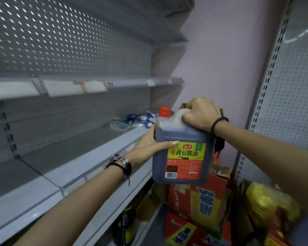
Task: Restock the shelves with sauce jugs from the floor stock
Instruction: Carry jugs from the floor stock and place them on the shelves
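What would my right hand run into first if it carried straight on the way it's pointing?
Probably the blue-and-white packets lying on the shelf. The right hand, holding the handle of the jug, points left toward them; depth is hard to judge.

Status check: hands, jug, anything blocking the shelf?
Right hand grips the sauce jug from the top, left hand holds its side. Jug in the air, red cap on, not yet shelved. Blue-white packets lie at the far end of the shelf.
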### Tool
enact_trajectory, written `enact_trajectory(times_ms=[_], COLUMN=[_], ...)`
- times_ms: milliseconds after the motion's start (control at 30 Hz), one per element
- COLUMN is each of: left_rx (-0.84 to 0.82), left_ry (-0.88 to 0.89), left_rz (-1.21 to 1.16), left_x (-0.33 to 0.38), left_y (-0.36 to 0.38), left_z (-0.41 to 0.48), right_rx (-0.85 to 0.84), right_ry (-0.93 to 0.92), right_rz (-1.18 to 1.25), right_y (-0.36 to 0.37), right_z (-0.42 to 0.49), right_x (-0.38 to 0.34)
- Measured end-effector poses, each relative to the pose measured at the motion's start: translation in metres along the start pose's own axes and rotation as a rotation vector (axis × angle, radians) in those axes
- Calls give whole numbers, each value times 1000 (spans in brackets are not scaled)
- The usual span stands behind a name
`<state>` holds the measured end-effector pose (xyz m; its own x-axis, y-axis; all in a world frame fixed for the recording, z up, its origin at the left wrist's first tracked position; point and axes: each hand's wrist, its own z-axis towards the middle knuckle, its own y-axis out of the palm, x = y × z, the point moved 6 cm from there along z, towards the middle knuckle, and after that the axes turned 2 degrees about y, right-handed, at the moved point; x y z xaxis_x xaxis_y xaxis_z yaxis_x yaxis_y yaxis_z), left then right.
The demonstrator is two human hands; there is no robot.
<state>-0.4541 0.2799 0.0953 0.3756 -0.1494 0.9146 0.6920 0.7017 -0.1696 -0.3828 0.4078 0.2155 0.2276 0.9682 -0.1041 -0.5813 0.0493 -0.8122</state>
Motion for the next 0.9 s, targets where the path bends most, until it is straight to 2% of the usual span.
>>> enact_trajectory(times_ms=[200,467,900], left_rx=[129,267,670], left_ry=[41,70,118], left_rz=[126,197,316], left_x=[89,179,282], left_y=[-44,-101,-219], left_z=[-23,-76,-175], right_rx=[93,157,215], right_ry=[-97,-242,-492], right_rz=[15,87,343], right_y=[-73,-135,-199], right_z=[27,50,70], right_x=[-60,-151,-319])
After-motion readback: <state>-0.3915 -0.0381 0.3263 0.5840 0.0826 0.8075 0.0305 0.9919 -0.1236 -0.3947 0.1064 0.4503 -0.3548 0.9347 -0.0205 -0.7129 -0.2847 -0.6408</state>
